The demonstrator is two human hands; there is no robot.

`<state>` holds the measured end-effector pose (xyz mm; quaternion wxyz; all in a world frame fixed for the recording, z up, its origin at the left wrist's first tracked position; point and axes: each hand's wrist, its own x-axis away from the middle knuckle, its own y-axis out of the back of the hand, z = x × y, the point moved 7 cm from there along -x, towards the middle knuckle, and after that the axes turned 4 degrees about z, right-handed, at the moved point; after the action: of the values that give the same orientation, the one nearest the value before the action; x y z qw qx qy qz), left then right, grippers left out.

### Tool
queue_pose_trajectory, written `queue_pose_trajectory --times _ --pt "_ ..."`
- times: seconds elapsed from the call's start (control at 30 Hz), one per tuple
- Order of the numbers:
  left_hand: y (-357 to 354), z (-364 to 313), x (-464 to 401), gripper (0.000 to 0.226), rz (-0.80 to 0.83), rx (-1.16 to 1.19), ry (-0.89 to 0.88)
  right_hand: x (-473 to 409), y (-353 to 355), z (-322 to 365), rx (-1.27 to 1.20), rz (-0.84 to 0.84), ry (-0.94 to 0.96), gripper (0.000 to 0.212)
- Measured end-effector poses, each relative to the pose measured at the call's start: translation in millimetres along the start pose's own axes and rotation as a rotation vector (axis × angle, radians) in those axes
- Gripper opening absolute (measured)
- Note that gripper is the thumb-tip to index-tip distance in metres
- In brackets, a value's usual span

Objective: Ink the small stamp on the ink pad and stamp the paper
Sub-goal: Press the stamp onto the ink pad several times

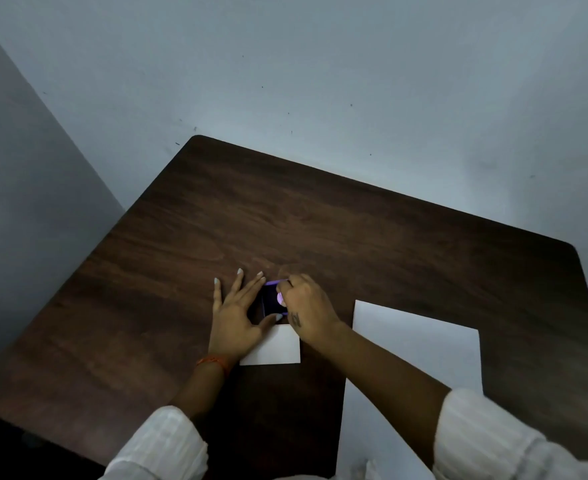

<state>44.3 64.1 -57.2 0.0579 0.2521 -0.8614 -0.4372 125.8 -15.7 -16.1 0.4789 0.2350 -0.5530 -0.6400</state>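
The left hand (237,310) is lying flat on the table (354,237) with its fingers spread wide, the thumb reaching across to touch the near edge of the ink pad (271,301), which it is bracing rather than gripping. The right hand (304,306) is curling down over the pad from the right, fingertips bunched together on something pale and rounded at the pad's right side, most likely the small stamp (280,298) (only a lilac sliver of it is showing between the fingers, so its shape cannot be made out). The pad itself is sitting dark and square between the two hands, with a purple rim showing along its far edge.

Just in front of the pad, touching the left thumb's side, a small white card (278,348) is lying flat, partly under the left wrist, which is wearing an orange thread band (213,362). A dark mark is showing on the back of the right hand. To the right, well apart from the pad, a large sheet of white paper (413,358) is resting on the dark wood, the right forearm crossing over its near-left part. Both arms are ending in white ribbed sleeves (486,441). Behind the table, a pale, speckled wall (320,81) is filling the upper view.
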Motion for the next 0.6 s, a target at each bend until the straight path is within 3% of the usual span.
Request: queue_pose_trajectory --times 0.1,0.27,0.47,0.6 --pt "-0.7 0.8 -0.4 0.081 0.008 -0.011 0.009 8.5 -4.9 -0.6 -0.019 -0.025 0.008 0.039" --pt "0.3 -0.7 -0.3 0.079 -0.004 -0.004 0.008 -5.5 22.9 -19.5 -0.299 -0.011 -0.092 0.015" --pt "-2.9 1.6 -0.8 0.080 0.027 -0.020 0.018 9.0 8.4 -9.6 0.043 0.031 0.034 0.034" --pt "-2.5 1.4 -0.9 0.080 0.021 -0.018 0.011 -1.3 11.5 -13.4 0.039 0.049 -0.019 0.042"
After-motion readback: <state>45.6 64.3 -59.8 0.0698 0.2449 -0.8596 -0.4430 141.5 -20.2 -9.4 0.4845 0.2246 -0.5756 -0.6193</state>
